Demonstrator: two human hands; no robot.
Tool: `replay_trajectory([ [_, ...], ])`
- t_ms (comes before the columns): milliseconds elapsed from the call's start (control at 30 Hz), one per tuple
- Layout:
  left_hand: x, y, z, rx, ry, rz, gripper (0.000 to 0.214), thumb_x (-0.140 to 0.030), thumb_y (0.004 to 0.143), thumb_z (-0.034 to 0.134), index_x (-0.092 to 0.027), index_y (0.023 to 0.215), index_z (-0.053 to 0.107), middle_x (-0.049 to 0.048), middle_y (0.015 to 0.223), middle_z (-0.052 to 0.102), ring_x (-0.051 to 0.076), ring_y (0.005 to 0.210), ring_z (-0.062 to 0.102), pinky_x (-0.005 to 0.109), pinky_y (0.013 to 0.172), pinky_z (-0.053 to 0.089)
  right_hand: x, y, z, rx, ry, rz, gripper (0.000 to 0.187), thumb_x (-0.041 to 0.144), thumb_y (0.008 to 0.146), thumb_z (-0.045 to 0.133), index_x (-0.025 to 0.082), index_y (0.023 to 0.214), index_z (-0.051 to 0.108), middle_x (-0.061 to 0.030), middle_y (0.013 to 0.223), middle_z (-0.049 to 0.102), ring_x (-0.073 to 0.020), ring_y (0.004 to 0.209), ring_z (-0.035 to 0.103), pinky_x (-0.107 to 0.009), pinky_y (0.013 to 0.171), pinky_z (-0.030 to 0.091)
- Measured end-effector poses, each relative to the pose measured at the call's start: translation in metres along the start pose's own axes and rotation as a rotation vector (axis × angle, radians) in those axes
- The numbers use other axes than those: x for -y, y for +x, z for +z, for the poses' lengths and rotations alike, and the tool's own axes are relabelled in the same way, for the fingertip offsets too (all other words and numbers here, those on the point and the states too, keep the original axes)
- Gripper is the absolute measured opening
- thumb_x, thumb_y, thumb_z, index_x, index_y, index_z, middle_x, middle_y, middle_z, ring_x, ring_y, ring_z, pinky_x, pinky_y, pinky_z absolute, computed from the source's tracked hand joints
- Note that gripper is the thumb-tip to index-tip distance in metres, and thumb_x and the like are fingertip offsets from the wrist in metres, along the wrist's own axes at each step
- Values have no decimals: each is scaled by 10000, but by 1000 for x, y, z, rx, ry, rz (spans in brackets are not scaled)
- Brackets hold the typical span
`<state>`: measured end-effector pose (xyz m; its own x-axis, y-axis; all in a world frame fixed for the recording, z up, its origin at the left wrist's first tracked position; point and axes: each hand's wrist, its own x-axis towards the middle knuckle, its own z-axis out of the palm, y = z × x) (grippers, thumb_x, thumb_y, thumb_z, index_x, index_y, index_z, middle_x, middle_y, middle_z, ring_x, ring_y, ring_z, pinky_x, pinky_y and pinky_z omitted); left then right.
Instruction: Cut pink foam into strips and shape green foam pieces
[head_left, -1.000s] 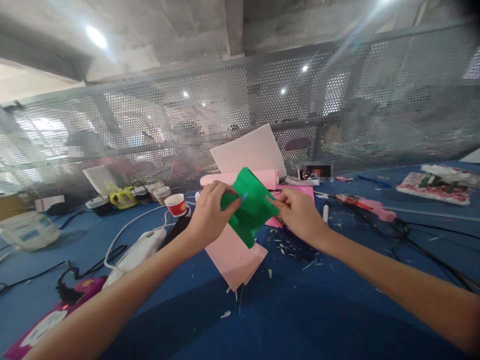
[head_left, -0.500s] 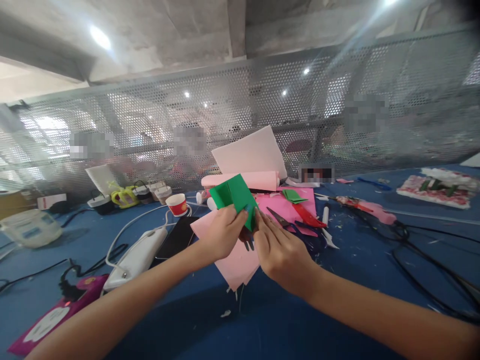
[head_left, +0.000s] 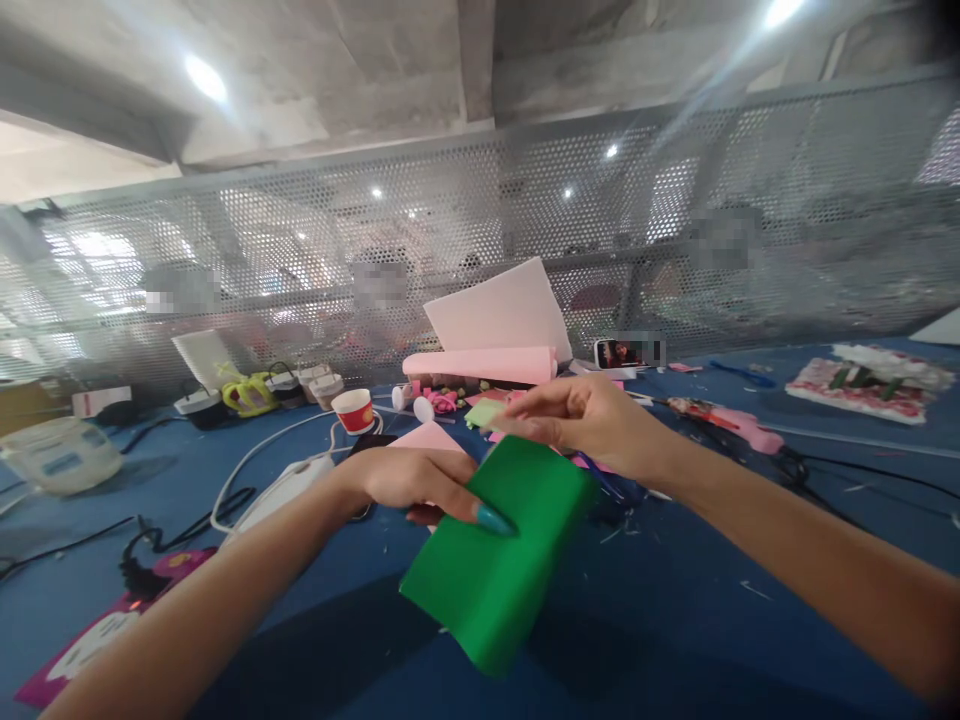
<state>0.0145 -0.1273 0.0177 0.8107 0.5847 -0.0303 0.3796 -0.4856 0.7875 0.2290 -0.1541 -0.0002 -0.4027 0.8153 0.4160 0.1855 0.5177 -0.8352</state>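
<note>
My left hand (head_left: 412, 485) pinches a folded green sheet (head_left: 499, 555) by its upper left edge, thumb on top, and holds it above the blue table (head_left: 675, 610) close to the camera. My right hand (head_left: 581, 420) hovers just above the sheet's far edge, palm down, fingers curled and pointing left; nothing shows in it. A pink sheet (head_left: 427, 437) peeks out behind my left hand.
Behind the hands lie a rolled pink sheet (head_left: 480, 365), a white board (head_left: 499, 310), a red paper cup (head_left: 353, 409), a white iron-like device (head_left: 277, 490) with cables, a pink glue gun (head_left: 739, 412) and a perforated metal screen (head_left: 675, 200).
The green sheet has come down and toward me, opened out flatter in my left hand. My right hand has let go of it and risen above it.
</note>
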Motion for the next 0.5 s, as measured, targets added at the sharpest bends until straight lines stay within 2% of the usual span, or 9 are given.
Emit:
replay_trajectory([
  [67, -1, 3, 1, 267, -81, -150, 221, -336, 695, 672, -174, 545, 653, -20, 380, 442, 83, 317, 387, 213, 274, 274, -6, 1, 0, -3, 53, 39, 228, 381, 741, 670, 176, 831, 712, -38, 800, 723, -163, 712, 663, -256, 613, 525],
  [100, -1, 4, 0, 317, -108, -191, 213, -338, 717, 651, -173, 583, 669, -17, 397, 446, 83, 331, 389, 212, 281, 269, -7, 1, 1, -26, 60, 43, 202, 365, 718, 692, 177, 787, 717, -34, 790, 724, -158, 698, 661, -250, 608, 521],
  [200, 0, 3, -4, 261, -119, -184, 186, -328, 737, 631, -172, 651, 685, -21, 421, 435, 75, 355, 369, 203, 295, 245, -4, -1, 6, -103, 62, 21, 182, 316, 653, 741, 182, 774, 720, -30, 811, 726, -169, 730, 665, -263, 646, 528],
  [267, 1, 1, -5, 308, -108, -167, 193, -323, 744, 620, -163, 651, 673, -28, 419, 415, 66, 354, 342, 201, 304, 239, 1, -3, 10, -113, 48, 6, 191, 307, 629, 755, 183, 770, 720, -31, 794, 724, -179, 737, 666, -274, 653, 530],
  [333, 1, 0, -5, 339, -79, -147, 193, -327, 748, 619, -152, 686, 671, -26, 455, 458, 66, 377, 375, 191, 333, 290, 6, -4, 14, -124, 41, 6, 178, 312, 625, 758, 178, 735, 719, -32, 736, 717, -178, 700, 661, -269, 617, 521],
  [400, 3, 2, -5, 278, 6, -105, 210, -336, 778, 596, -144, 763, 680, -3, 560, 560, 86, 466, 479, 188, 421, 391, 5, -3, 14, -200, 37, -3, 164, 307, 610, 770, 175, 689, 714, -28, 681, 707, -166, 646, 648, -256, 573, 502],
  [500, 8, 13, -8, -1, 132, 43, 248, -323, 821, 559, -174, 981, 674, 45, 867, 676, 146, 750, 607, 217, 624, 487, -8, 3, 7, -431, 40, -52, 158, 291, 573, 794, 180, 628, 696, -16, 640, 695, -148, 596, 624, -259, 560, 485],
])
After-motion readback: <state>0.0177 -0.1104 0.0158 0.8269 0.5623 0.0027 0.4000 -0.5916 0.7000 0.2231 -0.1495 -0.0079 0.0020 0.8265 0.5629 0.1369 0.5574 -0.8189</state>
